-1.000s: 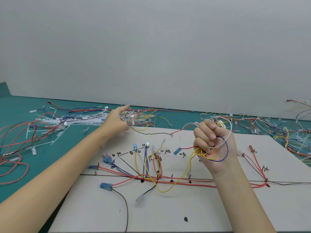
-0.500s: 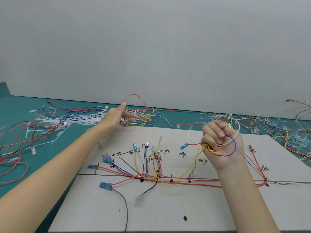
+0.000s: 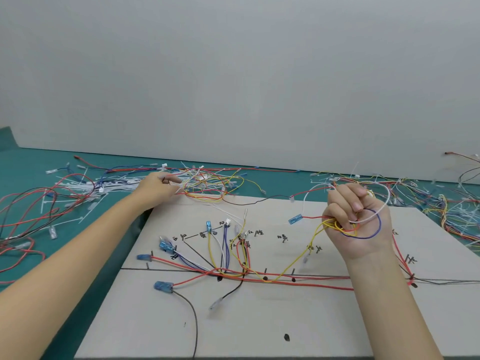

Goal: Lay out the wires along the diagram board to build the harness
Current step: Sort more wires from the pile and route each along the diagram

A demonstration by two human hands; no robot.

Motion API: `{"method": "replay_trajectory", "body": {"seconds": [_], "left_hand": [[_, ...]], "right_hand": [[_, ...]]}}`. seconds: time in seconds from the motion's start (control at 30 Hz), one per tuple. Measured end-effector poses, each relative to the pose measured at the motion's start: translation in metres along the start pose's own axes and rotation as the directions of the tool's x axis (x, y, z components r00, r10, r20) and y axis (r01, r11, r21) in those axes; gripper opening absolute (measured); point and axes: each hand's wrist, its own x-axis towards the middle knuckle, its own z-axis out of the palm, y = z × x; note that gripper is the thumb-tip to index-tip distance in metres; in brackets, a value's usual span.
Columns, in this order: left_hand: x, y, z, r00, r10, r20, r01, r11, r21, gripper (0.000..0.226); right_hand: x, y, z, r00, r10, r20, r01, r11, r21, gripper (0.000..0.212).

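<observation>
Above diagram board, two hands, right hand gripping wire bundle

The diagram board under the right hand looks like matt, pale card. The wires on it have smooth plastic insulation, some ending in glossy translucent blue plastic sleeves. The worktop beyond the left hand is matt teal.
</observation>
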Motion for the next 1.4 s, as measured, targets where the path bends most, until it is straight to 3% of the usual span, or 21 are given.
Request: {"method": "replay_trajectory", "body": {"seconds": [0.1, 0.2, 0.27, 0.37, 0.43, 0.53, 0.63, 0.7, 0.77, 0.8, 0.87, 0.97, 1.03, 1.13, 1.27, 1.4], "left_hand": [[-0.014, 0.022, -0.009, 0.994, 0.013, 0.106, 0.02, 0.953, -0.302, 0.043], [-0.016, 0.031, -0.017, 0.989, -0.017, 0.15, 0.072, 0.924, -0.374, 0.049], [-0.013, 0.031, -0.018, 0.994, -0.03, 0.108, 0.051, 0.978, -0.201, 0.036], [-0.007, 0.029, -0.019, 0.999, 0.004, 0.054, -0.015, 0.977, 0.212, 0.048], [-0.009, 0.035, -0.018, 0.999, 0.002, 0.032, -0.016, 0.91, 0.415, 0.055], [-0.018, 0.051, -0.013, 0.996, 0.026, -0.085, 0.044, 0.684, 0.728, 0.052], [-0.031, 0.069, -0.005, 0.984, 0.082, -0.16, 0.084, 0.576, 0.813, 0.048], [-0.038, 0.078, 0.002, 0.958, 0.248, -0.146, -0.032, 0.597, 0.802, 0.039], [-0.045, 0.083, 0.012, 0.887, 0.462, -0.026, -0.325, 0.662, 0.675, 0.023], [-0.05, 0.084, 0.018, 0.852, 0.52, 0.056, -0.459, 0.692, 0.556, 0.017], [-0.056, 0.08, 0.034, 0.819, 0.532, 0.215, -0.571, 0.723, 0.389, 0.013], [-0.047, 0.06, 0.053, 0.81, 0.489, 0.322, -0.583, 0.619, 0.527, 0.022], [-0.036, 0.048, 0.056, 0.833, 0.467, 0.296, -0.535, 0.548, 0.643, 0.031], [-0.021, 0.038, 0.052, 0.857, 0.458, 0.235, -0.472, 0.518, 0.714, 0.036], [-0.012, 0.034, 0.048, 0.875, 0.454, 0.171, -0.433, 0.575, 0.694, 0.032], [-0.008, 0.032, 0.045, 0.89, 0.441, 0.115, -0.437, 0.758, 0.483, 0.026]], "right_hand": [[0.001, 0.007, 0.002, 0.999, 0.046, 0.005, -0.046, 0.998, -0.047, 0.019], [0.001, 0.015, 0.003, 0.996, 0.092, -0.014, -0.093, 0.99, -0.104, 0.02], [0.001, 0.02, 0.005, 0.993, 0.116, -0.023, -0.118, 0.983, -0.142, 0.021], [0.001, 0.024, 0.007, 0.989, 0.141, -0.037, -0.145, 0.974, -0.173, 0.022], [0.001, 0.025, 0.006, 0.987, 0.154, -0.033, -0.158, 0.973, -0.168, 0.024], [0.0, 0.024, 0.005, 0.985, 0.171, -0.005, -0.17, 0.976, -0.135, 0.033], [0.0, 0.024, 0.006, 0.985, 0.17, -0.018, -0.171, 0.976, -0.136, 0.031], [0.001, 0.023, 0.007, 0.986, 0.166, -0.025, -0.168, 0.976, -0.139, 0.027], [0.0, 0.024, 0.006, 0.986, 0.167, -0.001, -0.166, 0.979, -0.122, 0.028], [0.0, 0.024, 0.006, 0.985, 0.169, 0.018, -0.166, 0.98, -0.108, 0.03], [-0.001, 0.023, 0.007, 0.984, 0.171, 0.057, -0.166, 0.982, -0.086, 0.034], [-0.001, 0.021, 0.008, 0.984, 0.159, 0.079, -0.153, 0.985, -0.078, 0.031], [-0.001, 0.021, 0.009, 0.987, 0.146, 0.066, -0.141, 0.987, -0.084, 0.024], [-0.002, 0.021, 0.008, 0.988, 0.142, 0.063, -0.138, 0.988, -0.071, 0.021], [-0.002, 0.021, 0.008, 0.988, 0.139, 0.059, -0.135, 0.988, -0.075, 0.02], [-0.002, 0.019, 0.009, 0.992, 0.119, 0.037, -0.114, 0.987, -0.115, 0.018]]}}
